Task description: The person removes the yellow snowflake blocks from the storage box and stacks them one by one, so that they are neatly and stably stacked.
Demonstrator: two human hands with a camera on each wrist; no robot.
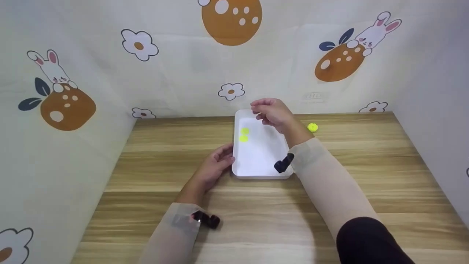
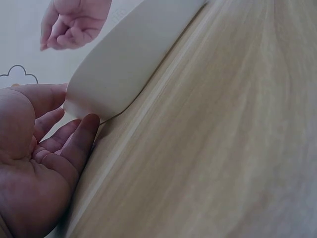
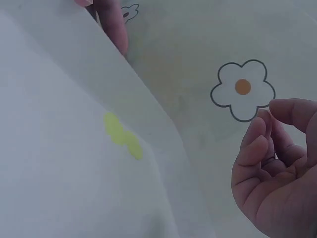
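A shallow white tray [image 1: 262, 154] lies on the wooden table, with two small yellow round pieces [image 1: 244, 134] inside near its left wall. My left hand [image 1: 216, 167] is at the tray's left side, its fingertips touching the outer wall with the thumb near the rim. Raised over the tray's far end is my right hand [image 1: 273, 113], its fingers loosely curled and thumb and fingertips close together. In the right wrist view nothing shows between those fingertips [image 3: 265, 116]. Another yellow piece [image 1: 312, 127], scalloped like a flower, sits on the table right of the tray.
The wood-grain table [image 1: 165, 172] ends at the back against a pale sheet [image 1: 183, 73] printed with rabbits, oranges and flowers. Side walls close in at left and right. A black wrist camera [image 1: 284, 163] on the right sleeve overlaps the tray's near right corner in the head view.
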